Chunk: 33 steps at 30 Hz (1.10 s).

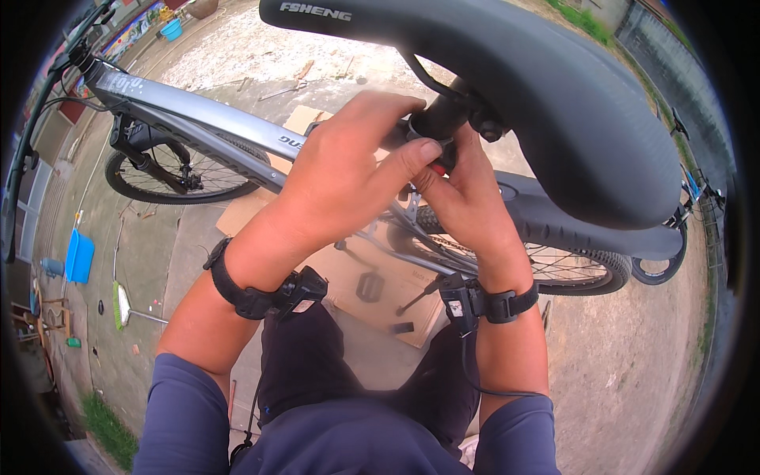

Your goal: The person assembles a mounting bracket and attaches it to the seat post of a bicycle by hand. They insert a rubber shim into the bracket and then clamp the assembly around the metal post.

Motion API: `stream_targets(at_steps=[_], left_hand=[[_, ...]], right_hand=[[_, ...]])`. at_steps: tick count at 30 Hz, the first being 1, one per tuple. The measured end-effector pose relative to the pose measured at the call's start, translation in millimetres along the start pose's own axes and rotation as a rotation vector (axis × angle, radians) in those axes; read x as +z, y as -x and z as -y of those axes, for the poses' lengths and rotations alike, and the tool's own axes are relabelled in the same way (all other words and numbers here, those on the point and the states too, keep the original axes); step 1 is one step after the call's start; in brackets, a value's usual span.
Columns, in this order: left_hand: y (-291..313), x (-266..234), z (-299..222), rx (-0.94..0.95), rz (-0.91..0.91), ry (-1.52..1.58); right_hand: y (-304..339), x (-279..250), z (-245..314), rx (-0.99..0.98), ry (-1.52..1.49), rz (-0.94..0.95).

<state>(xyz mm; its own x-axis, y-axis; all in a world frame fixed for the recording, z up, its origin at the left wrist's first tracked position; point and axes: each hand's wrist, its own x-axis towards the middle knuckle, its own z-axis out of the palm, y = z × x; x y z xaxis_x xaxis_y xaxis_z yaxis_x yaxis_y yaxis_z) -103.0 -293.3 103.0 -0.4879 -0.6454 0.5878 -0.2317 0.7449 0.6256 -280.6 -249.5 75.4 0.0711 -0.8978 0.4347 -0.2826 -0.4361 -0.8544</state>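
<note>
A silver-grey bicycle frame (190, 111) stands before me, its large black saddle (546, 95) high on a black seat post (440, 119). My left hand (352, 170) is closed around the lower seat post, thumb pressed against a ring-shaped band (427, 142) there. From the other side, my right hand (471, 194) closes in just below, thumb and fingers on a small dark part with a red spot (438, 169). Both hands nearly meet; most of the right fingers are hidden behind the post. What that small part is I cannot make out.
Under the bicycle lies flattened cardboard (340, 277) with a dark tool (418, 297) on it. The rear wheel (586, 273) and black mudguard (546, 222) are close to my right forearm. A blue basin (79, 256) and a broom head (121, 305) are at left.
</note>
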Motion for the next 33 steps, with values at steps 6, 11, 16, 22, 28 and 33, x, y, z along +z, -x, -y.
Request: stream_targets(at_steps=[6,11,16,22,28,33], left_hand=[[5,18,-2,-0.164,-0.109,0.164],[3,17,-2,-0.194,-0.111,0.166],[0,8,-2,-0.063,-0.055,-0.120],[-1,6,-2,-0.073,-0.083,-0.029],[-2,2,-9,-0.175,-0.010,0.113],[1,1,-13,-0.177,0.014,0.152]], right_hand=[[1,1,0,-0.004,0.022,0.003],[1,0,0,-0.015,0.015,-0.007],[1,0,-1,-0.018,0.049,-0.013],[2,-8,6,0.078,-0.301,0.087],[4,-19,-17,0.216,-0.547,0.031],[4,-20,-12,0.221,-0.544,0.043]])
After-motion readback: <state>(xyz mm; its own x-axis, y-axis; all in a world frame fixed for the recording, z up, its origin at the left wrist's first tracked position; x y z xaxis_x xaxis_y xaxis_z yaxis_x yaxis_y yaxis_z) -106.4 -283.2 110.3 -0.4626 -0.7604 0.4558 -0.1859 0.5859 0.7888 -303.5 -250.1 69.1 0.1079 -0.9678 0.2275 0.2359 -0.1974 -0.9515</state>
